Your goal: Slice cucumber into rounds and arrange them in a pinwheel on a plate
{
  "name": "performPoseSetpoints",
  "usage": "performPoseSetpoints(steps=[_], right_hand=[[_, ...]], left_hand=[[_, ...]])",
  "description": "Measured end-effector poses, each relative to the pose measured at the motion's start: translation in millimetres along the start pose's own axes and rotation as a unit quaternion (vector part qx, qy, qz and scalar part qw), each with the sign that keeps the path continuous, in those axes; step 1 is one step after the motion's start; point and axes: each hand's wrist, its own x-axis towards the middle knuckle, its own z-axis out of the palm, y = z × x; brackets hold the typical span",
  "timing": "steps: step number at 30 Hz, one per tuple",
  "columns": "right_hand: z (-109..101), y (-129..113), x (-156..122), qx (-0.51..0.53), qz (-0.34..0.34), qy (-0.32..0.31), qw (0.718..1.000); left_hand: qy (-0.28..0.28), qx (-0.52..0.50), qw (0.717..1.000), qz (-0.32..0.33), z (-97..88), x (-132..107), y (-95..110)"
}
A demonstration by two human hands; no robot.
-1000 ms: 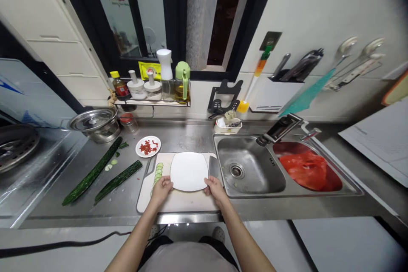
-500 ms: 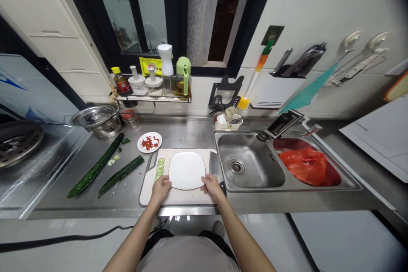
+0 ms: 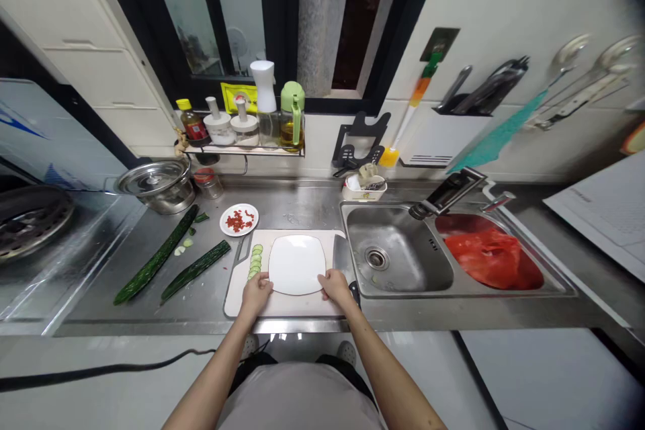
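1. Centre of the head view: one white plate, square with rounded corners, smooth and glossy, lies on one pale cutting board at the near edge of the steel counter.
2. Two hands are on it. The left hand pinches the plate's lower-left corner and the right hand pinches the lower-right, thumbs over the rim and fingers curled.
3. Left of the plate on the board is one row of thin, round cucumber slices. Right of it lies one cleaver with a flat steel blade.
4. Left of centre are two dark, ridged pieces, the longer cucumber and the shorter cucumber. There is also one small round dish of chopped red bits.
5. Right of centre is one steel sink with two bowls, and the far-right bowl holds a crumpled red mass.
6. Upper centre: one wire shelf carries five containers, their labels too small to read.
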Motion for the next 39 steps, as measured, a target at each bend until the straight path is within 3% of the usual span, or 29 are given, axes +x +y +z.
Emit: performPoseSetpoints(steps=[6, 12, 16, 21, 27, 34, 39], right_hand=[[-7, -5, 0, -0.07, -0.012, -0.013, 0.997], [-7, -3, -7, -0.053, -0.035, -0.007, 0.998], [-7, -2, -8, -0.092, -0.06, 0.021, 0.994], [-12, 0, -7, -0.156, -0.101, 0.083, 0.979], [-18, 2, -9, -0.127, -0.122, 0.104, 0.979], [-23, 3, -14, -0.078, -0.147, 0.127, 0.978], [-28, 0, -18, -0.038, -0.171, 0.17, 0.97]], left_hand=[[-0.004, 0.029, 1.0, -0.003, -9.7, -5, 3], [0.075, 0.144, 0.985, 0.052, -36.9, -11, 1], [0.103, 0.197, 0.974, 0.052, -54.1, -14, 0], [0.091, 0.286, 0.953, 0.033, -64.6, -14, -9], [0.077, 0.358, 0.93, 0.026, -62.8, -14, -17], [0.082, 0.29, 0.953, 0.033, -61.0, -19, -15], [0.093, 0.077, 0.992, 0.044, -51.6, -14, -2]])
